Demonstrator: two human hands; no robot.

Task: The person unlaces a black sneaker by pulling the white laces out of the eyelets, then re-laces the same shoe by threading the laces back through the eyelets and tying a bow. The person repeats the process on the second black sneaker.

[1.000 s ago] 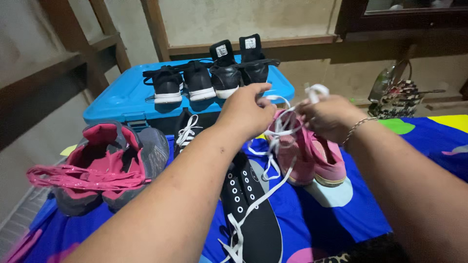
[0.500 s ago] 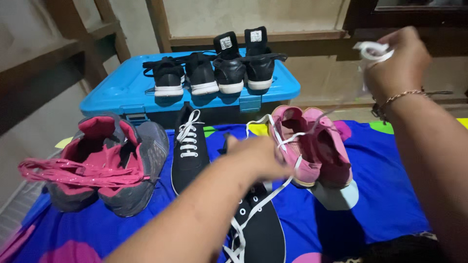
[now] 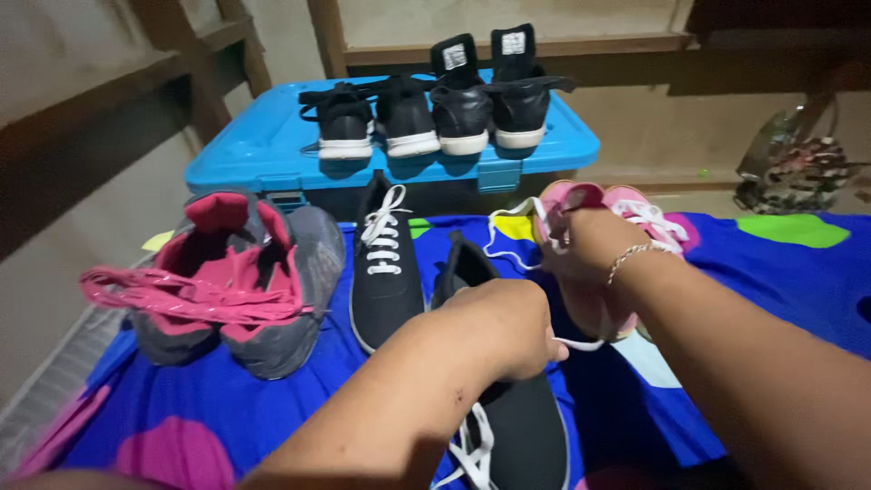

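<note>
A white lace (image 3: 508, 238) is held at both ends of its visible run: the left hand (image 3: 504, 322) is closed in a loose fist over the near black shoe (image 3: 508, 408), with a short stretch of the lace seen emerging at its right side, and the right hand (image 3: 581, 249) is curled shut on the pink shoes (image 3: 626, 218), fingers gripped around the lace at the eyelets. A thin bracelet (image 3: 626, 260) is worn on the right wrist. From the right hand the lace is looped out to the left and back toward the pink shoes, lying slack over the blue spread (image 3: 726, 299), which is patterned with pink, green and yellow blobs. More white lace is seen trailing over the toe of the near black shoe at the bottom edge. Just left of that shoe its mate, a laced black shoe (image 3: 386, 263), is laid toe toward the camera. Further left a grey pair (image 3: 245, 272) with pink lining is stood on the spread, and pink laces (image 3: 181, 295) are draped loosely across its openings. Behind everything a blue bin lid (image 3: 263, 145) is used as a stand for four black shoes (image 3: 435, 113) with white soles, two low ones on the left and two high ones on the right. A dim, cluttered basket (image 3: 798, 168) is set at the far right by the wall.
</note>
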